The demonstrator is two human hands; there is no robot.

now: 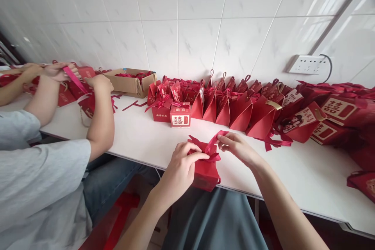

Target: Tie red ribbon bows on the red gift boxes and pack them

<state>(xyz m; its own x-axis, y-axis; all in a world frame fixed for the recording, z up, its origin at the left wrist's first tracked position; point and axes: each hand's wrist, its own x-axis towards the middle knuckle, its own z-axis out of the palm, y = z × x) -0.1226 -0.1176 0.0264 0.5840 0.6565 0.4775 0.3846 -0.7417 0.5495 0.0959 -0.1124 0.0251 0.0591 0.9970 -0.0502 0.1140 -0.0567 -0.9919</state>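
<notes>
A red gift box [205,174] sits at the front edge of the white table, with a dark pink ribbon [211,145] tied or looped on its top. My left hand [184,160] lies over the box's left side, its fingers closed on the ribbon near the knot. To the right, my right hand [234,146] pinches the upper end of the ribbon between thumb and fingers, holding it up and away from the box. Part of the ribbon and the box top is hidden behind my left fingers.
Rows of red gift boxes [240,113] line the wall side of the white table [140,136]. A small box with a printed label [180,115] stands in front. Further left are a cardboard carton [129,86] and a co-worker's hands with ribbon. A power strip [309,65] is on the wall.
</notes>
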